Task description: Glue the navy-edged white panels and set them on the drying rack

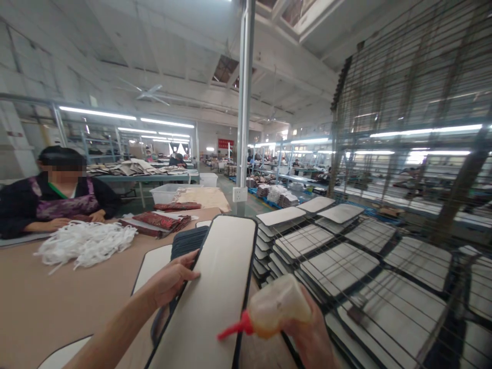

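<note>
My left hand (177, 279) grips the left edge of a long cream panel (221, 256) with a dark border, its thumb on the face and its fingers at the edge. The panel is tilted up in front of me. In my right hand (311, 328) is a translucent squeeze bottle (279, 306) with yellowish liquid inside. Its red nozzle (235, 327) points left and down over the lower part of the panel; whether the tip touches cannot be told. Dark ribbed pieces (188, 241) lie behind the panel, beside another cream panel (154, 261).
Stacked cream panels (340, 266) stand on wire racks (415, 102) at the right. On the brown table (96, 292) lie white cords (86, 243) and red patterned pieces (161, 220). A person (63, 195) sits at the far left, hands near the cords. A post (243, 102) rises behind.
</note>
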The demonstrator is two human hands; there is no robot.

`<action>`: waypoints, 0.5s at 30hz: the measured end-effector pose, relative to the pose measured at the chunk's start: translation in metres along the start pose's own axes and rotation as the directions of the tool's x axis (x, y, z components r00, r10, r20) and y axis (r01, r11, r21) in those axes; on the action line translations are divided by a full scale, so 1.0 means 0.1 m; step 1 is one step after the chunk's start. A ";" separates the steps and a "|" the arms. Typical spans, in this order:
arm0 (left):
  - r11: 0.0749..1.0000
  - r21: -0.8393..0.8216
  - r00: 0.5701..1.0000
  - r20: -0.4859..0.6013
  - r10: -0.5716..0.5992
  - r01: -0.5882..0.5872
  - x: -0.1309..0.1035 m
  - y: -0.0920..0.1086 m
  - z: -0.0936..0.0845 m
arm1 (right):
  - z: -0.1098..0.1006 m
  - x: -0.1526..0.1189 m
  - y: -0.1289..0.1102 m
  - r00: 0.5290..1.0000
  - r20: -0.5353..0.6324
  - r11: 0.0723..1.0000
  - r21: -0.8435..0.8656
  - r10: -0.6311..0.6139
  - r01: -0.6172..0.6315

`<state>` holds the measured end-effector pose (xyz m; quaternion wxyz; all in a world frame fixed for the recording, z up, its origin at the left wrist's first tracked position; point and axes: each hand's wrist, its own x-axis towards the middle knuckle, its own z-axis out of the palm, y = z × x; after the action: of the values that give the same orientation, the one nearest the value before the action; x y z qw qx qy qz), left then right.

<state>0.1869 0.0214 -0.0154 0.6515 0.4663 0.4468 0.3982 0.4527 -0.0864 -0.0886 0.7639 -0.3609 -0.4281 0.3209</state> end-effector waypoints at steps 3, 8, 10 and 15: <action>1.000 -0.001 1.000 0.004 -0.007 0.007 0.01 -0.01 0.02 | 0.03 -0.01 -0.06 0.999 -0.001 0.995 0.095 0.040 -0.040; 0.999 -0.015 0.997 0.071 -0.034 0.035 -0.02 0.02 0.20 | 0.00 0.50 -0.22 0.968 -0.229 0.989 0.080 -0.103 0.124; 0.999 -0.023 0.996 0.074 -0.041 0.043 -0.01 0.02 0.28 | -0.03 0.43 -0.17 0.974 -0.206 0.991 0.072 -0.094 0.110; 0.999 -0.026 0.998 0.053 -0.045 0.047 0.13 -0.03 0.50 | -0.12 -0.08 0.04 0.999 0.031 0.990 0.138 0.023 -0.027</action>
<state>0.2388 0.0199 -0.0126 0.6784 0.4572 0.4345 0.3767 0.4597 -0.0942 -0.0996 0.7767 -0.3076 -0.4113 0.3646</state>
